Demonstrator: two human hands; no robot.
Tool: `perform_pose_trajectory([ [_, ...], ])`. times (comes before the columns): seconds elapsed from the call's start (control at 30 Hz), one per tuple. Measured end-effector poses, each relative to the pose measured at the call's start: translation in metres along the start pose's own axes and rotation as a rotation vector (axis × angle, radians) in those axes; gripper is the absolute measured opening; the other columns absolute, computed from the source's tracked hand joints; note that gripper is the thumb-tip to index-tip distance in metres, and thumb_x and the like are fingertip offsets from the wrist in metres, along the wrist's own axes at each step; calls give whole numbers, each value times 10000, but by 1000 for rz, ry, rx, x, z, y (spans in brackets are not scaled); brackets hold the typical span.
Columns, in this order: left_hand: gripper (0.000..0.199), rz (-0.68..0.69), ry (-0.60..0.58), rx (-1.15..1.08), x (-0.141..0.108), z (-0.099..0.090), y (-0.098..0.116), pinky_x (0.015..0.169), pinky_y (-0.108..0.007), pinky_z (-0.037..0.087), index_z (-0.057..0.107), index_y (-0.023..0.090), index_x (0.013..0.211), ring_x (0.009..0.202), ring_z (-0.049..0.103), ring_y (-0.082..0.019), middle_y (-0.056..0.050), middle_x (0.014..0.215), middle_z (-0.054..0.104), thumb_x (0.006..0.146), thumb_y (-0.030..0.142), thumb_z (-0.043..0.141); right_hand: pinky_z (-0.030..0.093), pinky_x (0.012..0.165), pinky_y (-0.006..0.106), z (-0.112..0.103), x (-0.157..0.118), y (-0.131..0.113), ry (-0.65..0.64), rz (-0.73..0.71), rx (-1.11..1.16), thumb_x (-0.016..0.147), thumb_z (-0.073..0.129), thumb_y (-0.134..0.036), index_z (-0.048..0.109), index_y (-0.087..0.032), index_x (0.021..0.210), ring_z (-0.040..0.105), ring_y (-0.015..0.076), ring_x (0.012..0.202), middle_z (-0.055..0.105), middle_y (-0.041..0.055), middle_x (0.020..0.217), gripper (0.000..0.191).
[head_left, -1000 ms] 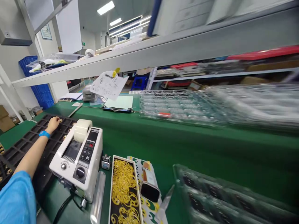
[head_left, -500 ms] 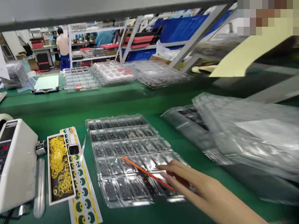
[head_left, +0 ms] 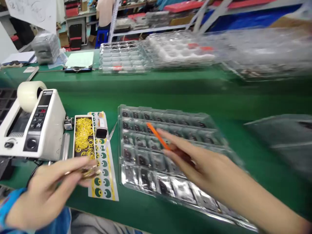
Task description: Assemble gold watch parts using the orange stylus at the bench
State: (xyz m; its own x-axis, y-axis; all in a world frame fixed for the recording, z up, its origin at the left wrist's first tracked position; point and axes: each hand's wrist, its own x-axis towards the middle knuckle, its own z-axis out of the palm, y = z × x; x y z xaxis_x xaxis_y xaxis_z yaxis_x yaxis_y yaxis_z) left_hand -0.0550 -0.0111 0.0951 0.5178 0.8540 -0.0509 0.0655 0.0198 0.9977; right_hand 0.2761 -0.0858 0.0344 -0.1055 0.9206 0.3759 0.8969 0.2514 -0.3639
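Observation:
My left hand [head_left: 55, 190], a blue band at its wrist, pinches a small gold-coloured metal part [head_left: 89, 172], blurred by motion. It hovers near the front end of a narrow box [head_left: 73, 139] of yellow rings [head_left: 83, 131]. In my right hand [head_left: 195, 156] is a thin orange stick [head_left: 157, 135], gripped between thumb and fingers with its tip pointing away and leftward. That hand is over a clear plastic tray [head_left: 120, 146] with rows of pockets, many holding dark flat parts. The hand hides several middle pockets.
Left of the box stands a tape dispenser [head_left: 46, 130]. A strip of stickers [head_left: 114, 190], a watch [head_left: 101, 131] and tweezers [head_left: 112, 130] lie between box and tray. Clear bags [head_left: 282, 139] are at right; more trays [head_left: 124, 63] line the raised back ledge.
The view has swung left and downward. My left hand has come into view with the metal part. My right hand, still holding the orange stick, is now over the tray's farther rows.

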Motion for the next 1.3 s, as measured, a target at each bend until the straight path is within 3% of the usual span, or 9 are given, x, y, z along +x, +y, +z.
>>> perform_pose_trajectory([
  [0.07, 267, -6, -39, -115, 20, 24, -9, 705, -237, 626, 759, 320, 1006, 788, 742, -168, 24, 980, 759, 854, 141, 632, 486, 442, 185, 13, 25, -15, 139, -18, 32, 985, 412, -214, 458, -185, 1410, 548, 92, 413, 647, 6, 632, 428],
  [0.13, 214, -63, -62, -251, 43, 39, -22, 691, -212, 622, 745, 246, 987, 790, 743, -158, 22, 866, 754, 846, 130, 632, 517, 479, 200, 28, 42, -30, 212, 32, 163, 952, 451, -200, 544, -189, 1332, 571, 92, 446, 677, 18, 687, 391],
  [0.3, 201, -215, -63, -415, 69, 40, -43, 762, -215, 608, 644, 163, 1049, 791, 746, -157, 14, 763, 746, 851, 139, 635, 629, 656, 280, 55, 51, -49, 185, 327, 678, 872, 605, -337, 635, -220, 1038, 742, 191, 791, 759, 49, 961, 205],
  [0.37, 206, -237, -56, -429, 67, 35, -45, 758, -205, 603, 625, 159, 1048, 801, 745, -152, 4, 794, 753, 845, 125, 631, 634, 705, 316, 62, 46, -49, 252, 374, 632, 846, 637, -331, 652, -229, 959, 746, 217, 821, 764, 39, 971, 153],
  [0.47, 225, -258, -73, -445, 64, 33, -44, 746, -191, 598, 614, 166, 1044, 801, 743, -141, 12, 812, 745, 833, 88, 609, 616, 625, 328, 66, 39, -47, 387, 410, 438, 870, 614, -294, 680, -245, 858, 736, 214, 673, 761, 2, 771, 83],
  [0.6, 255, -272, -90, -441, 63, 34, -44, 773, -190, 595, 617, 179, 1049, 815, 740, -135, 39, 793, 705, 823, 64, 594, 535, 495, 268, 61, 36, -51, 437, 239, 361, 891, 620, -209, 683, -253, 812, 640, 149, 509, 689, -23, 646, 110],
  [0.77, 227, -244, -125, -419, 64, 31, -46, 795, -205, 595, 609, 192, 1059, 854, 726, -132, 24, 845, 678, 850, 105, 604, 524, 515, 231, 52, 28, -66, 362, -96, 238, 892, 573, -86, 654, -201, 955, 661, 144, 634, 677, 36, 785, 154],
  [1.07, 229, -219, -180, -416, 62, 33, -46, 890, -283, 581, 571, 229, 1133, 1026, 685, -174, -12, 1008, 694, 919, 150, 553, 608, 634, 242, 61, 19, -86, 203, 34, 532, 912, 483, -51, 625, -254, 1045, 717, 165, 791, 717, 31, 899, 281],
  [1.3, 240, -196, -188, -429, 61, 30, -47, 870, -269, 580, 561, 220, 1145, 1063, 676, -188, -55, 1118, 705, 921, 134, 546, 630, 714, 229, 62, 17, -85, 219, -87, 483, 904, 485, -25, 612, -198, 1107, 723, 161, 848, 729, 78, 979, 295],
])
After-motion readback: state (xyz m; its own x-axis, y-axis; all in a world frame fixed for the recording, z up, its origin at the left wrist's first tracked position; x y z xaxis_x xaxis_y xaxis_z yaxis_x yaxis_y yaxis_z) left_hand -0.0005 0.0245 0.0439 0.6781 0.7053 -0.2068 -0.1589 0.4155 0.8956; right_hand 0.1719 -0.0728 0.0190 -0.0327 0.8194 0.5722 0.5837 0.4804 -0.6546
